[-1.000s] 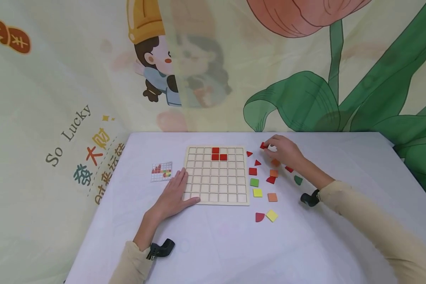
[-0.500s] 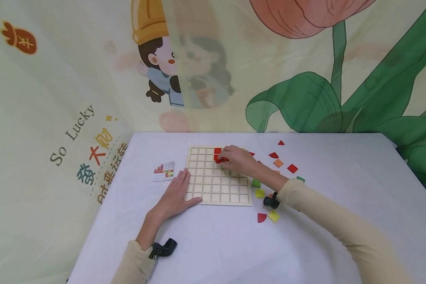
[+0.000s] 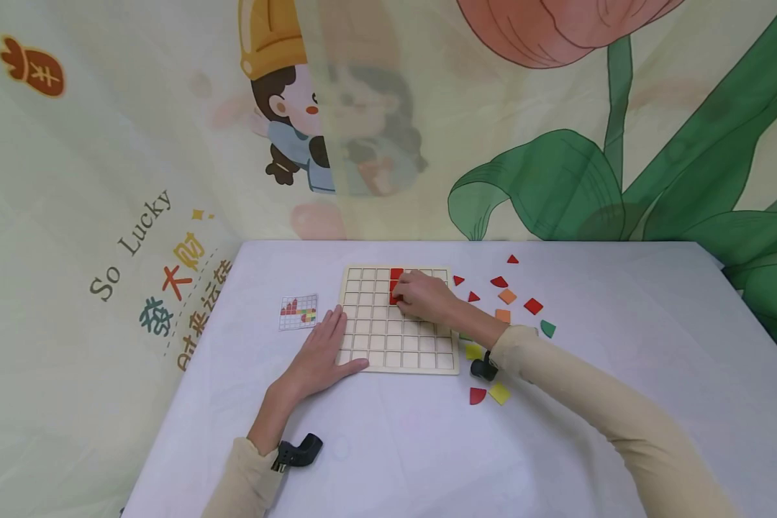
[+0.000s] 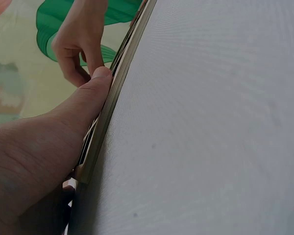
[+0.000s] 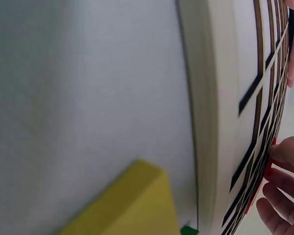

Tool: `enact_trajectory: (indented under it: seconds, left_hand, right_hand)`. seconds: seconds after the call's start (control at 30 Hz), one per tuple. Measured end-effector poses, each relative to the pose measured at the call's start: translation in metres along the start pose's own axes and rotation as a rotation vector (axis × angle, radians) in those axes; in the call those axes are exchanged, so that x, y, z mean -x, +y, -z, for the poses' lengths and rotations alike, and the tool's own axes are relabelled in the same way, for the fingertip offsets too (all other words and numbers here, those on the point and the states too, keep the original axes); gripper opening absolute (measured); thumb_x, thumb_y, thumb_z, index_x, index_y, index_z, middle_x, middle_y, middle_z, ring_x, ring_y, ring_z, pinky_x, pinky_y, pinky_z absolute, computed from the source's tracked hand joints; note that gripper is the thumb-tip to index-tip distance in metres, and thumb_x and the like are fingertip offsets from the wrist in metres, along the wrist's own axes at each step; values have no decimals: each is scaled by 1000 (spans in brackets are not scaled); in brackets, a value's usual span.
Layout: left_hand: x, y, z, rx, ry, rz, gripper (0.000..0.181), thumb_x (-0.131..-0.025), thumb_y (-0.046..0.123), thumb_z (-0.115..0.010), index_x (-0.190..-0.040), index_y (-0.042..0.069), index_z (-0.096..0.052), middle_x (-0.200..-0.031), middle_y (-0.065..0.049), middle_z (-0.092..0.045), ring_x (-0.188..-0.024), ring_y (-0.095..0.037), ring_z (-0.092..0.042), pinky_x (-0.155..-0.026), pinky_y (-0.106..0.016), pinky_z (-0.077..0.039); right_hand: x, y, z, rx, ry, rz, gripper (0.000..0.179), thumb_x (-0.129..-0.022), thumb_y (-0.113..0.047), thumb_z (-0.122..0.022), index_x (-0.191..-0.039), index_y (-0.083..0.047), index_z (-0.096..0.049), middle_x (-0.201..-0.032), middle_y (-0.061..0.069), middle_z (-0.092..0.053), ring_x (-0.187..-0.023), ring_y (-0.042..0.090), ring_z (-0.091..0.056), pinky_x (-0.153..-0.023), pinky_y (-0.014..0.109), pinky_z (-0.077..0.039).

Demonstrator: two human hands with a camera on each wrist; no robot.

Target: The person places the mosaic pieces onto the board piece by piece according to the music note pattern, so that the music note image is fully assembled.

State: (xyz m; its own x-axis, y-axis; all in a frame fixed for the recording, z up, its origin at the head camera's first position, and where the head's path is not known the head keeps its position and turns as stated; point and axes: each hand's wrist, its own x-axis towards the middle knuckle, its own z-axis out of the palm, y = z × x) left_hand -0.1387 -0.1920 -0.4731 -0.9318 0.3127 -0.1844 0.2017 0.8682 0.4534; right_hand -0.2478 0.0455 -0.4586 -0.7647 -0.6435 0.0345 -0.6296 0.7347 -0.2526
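Note:
A pale wooden grid board (image 3: pixel 375 344) lies on the white table. My left hand (image 3: pixel 316 360) rests flat along its left edge, thumb (image 4: pixel 90 93) over the near left corner. Over the board's upper middle, my right hand (image 3: pixel 426 296) pinches a red square tile (image 5: pixel 269 170) between thumb and curled fingers, low at a grid cell. That tile sits just below other red squares (image 3: pixel 396 274) in the same column; the hand covers the cells to the right. A small printed pattern card (image 3: pixel 298 312) with coloured shapes lies left of the board.
Loose tiles lie right of the board: red triangles (image 3: pixel 513 260), a red square (image 3: pixel 534 306), orange squares (image 3: pixel 507 296), a green quarter-circle (image 3: pixel 547 329), a red quarter-circle (image 3: pixel 477 396) and yellow squares (image 3: pixel 499 393). My right forearm covers some of them. A printed cloth hangs behind the table.
My right hand has come left from the loose tiles to the board with a red square, then shifted slightly down the red column. The left hand stays at the board's edge.

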Motion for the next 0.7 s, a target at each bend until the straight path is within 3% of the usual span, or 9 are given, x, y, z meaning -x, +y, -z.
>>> enact_trajectory:
  seconds: [0.23,0.37,0.57,0.7]
  left_hand:
    - [1,1,2,8,-3,7,103,-87,59,-60,-155,2,-9,-165,-11,-2,-154,-29,-1,-125,-49,-10]
    - [0,3,2,14,-7,3,102,-87,59,-60,-155,3,-9,-165,-11,-3,-154,-30,-1,-125,-49,-10]
    - [0,3,3,12,-3,0,102,-87,58,-61,-155,1,-9,-165,-11,-3,-153,-30,-2,-125,-50,-10]
    - [1,3,4,12,-3,1,103,-87,58,-61,-155,1,-9,-165,-11,-3,-153,-30,-1,-125,-50,-10]
  right_hand:
    - [1,-6,3,-16,-33,15,21,-94,-17,-61,-109,-8,-73,-115,6,-65,-108,21,-55,-86,30,-55]
    - [13,-7,9,-31,-19,10,25,-93,-20,-64,-116,-10,-72,-119,6,-64,-112,21,-55,-89,31,-55]
    - [65,-9,17,-75,6,58,28,-90,-21,-69,-117,-14,-71,-117,3,-65,-112,20,-58,-85,30,-57]
    - [107,-10,17,-83,21,40,31,-86,-23,-74,-117,-16,-71,-115,0,-65,-108,16,-59,-81,26,-57]
